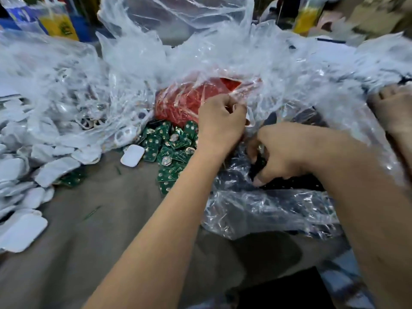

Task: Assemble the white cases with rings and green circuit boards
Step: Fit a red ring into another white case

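Note:
My left hand (219,121) grips a white case (250,117) whose edge shows past my fingers, just in front of a bag of red parts (189,101). My right hand (281,152) reaches with curled fingers into a clear bag of small black parts (289,186) and pinches something small there; what it is I cannot tell. A heap of green circuit boards (171,150) lies left of my left hand. One loose white case (132,155) lies beside the boards. Many more white cases (26,175) are piled at the left.
Large crumpled clear plastic bags (200,52) fill the back and right. A bare foot (392,108) rests at the far right edge. Yellow and blue packages (58,25) stand at the back left. A grey cloth surface (111,230) lies in front.

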Demonstrator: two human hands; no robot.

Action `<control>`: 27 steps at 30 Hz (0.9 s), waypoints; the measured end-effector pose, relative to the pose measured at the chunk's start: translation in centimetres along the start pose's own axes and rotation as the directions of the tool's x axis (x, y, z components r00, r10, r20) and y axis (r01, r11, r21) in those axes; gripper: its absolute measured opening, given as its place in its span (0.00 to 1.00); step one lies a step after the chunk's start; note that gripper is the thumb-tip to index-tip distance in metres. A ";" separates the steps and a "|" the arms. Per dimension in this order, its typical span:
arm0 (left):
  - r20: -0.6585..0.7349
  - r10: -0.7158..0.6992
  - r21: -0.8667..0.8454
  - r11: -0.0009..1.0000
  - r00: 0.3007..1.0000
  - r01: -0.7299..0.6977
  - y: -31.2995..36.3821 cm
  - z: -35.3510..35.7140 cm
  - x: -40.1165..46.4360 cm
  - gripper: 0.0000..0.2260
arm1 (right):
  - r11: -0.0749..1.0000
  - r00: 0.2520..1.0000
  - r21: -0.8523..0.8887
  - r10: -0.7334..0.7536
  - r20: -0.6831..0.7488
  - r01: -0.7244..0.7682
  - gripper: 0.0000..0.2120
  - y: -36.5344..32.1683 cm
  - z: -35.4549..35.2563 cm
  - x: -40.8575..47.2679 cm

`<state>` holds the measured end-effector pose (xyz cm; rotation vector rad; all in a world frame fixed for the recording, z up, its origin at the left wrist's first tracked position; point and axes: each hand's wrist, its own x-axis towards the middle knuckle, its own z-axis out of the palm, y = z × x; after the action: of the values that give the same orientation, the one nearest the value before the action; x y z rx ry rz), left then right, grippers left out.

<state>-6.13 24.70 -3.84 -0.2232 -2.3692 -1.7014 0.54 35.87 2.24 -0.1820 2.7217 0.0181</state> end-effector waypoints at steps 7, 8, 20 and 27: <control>-0.119 0.021 -0.005 1.000 0.993 -0.022 -0.1 -0.6 -1.0 0.10 | 0.995 0.994 0.094 -0.019 -0.110 0.030 0.06 0.5 0.9 1.2; -0.124 0.030 0.000 1.000 0.992 -0.031 -0.1 -0.8 -1.1 0.09 | 0.987 0.994 0.156 -0.019 -0.112 0.036 0.06 0.9 0.8 1.2; -0.169 0.011 -0.041 0.999 0.985 -0.018 0.1 -2.0 -0.1 0.10 | 0.890 0.966 0.422 -0.069 -0.249 0.172 0.07 3.0 -2.1 1.0; -0.171 -0.064 -0.081 0.995 0.983 0.051 0.2 -2.2 0.3 0.10 | 0.851 0.948 0.458 -0.129 -0.292 0.257 0.06 3.4 -5.3 -0.1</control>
<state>-6.18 22.63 -2.93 -0.0178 -2.2084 -1.7610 -1.89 39.03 7.07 -0.3271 2.8317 -0.8043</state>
